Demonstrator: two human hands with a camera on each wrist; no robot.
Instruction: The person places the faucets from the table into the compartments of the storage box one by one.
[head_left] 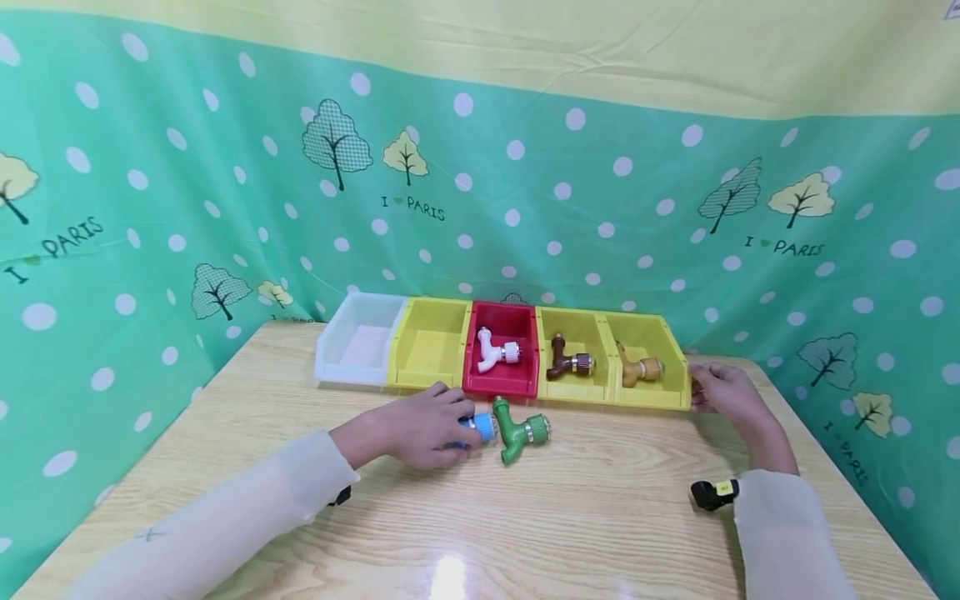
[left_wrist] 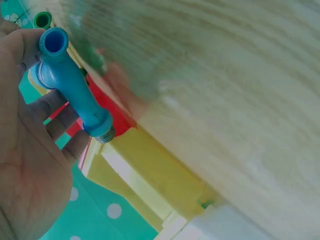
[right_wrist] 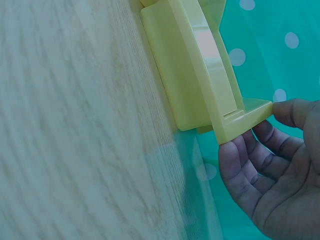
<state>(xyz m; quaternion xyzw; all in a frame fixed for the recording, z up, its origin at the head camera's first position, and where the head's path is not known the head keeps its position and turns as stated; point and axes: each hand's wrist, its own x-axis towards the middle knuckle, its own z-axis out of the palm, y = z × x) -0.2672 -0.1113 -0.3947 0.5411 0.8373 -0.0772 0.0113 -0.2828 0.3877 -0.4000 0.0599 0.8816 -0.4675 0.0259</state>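
Observation:
In the head view my left hand (head_left: 423, 427) is over the table, gripping a blue plastic tap (head_left: 483, 427). The left wrist view shows the blue tap (left_wrist: 77, 87) between thumb and fingers, its spout opening towards the camera and its threaded end pointing away from the thumb. Just right of it, a green tap (head_left: 517, 431) lies on the wood. My right hand (head_left: 727, 396) holds the outer side of the rightmost yellow bin (head_left: 652, 400). In the right wrist view, thumb and fingertips pinch the edge of that yellow bin (right_wrist: 187, 75).
Five joined bins form a row along the back. The red bin (head_left: 498, 386) contains a white tap (head_left: 491, 350); yellow bins beside it contain a brown tap (head_left: 562, 360) and an orange tap (head_left: 637, 371). Further left are another yellow bin (head_left: 431, 342) and a whitish bin (head_left: 352, 371). A polka-dot curtain (head_left: 525, 208) hangs behind.

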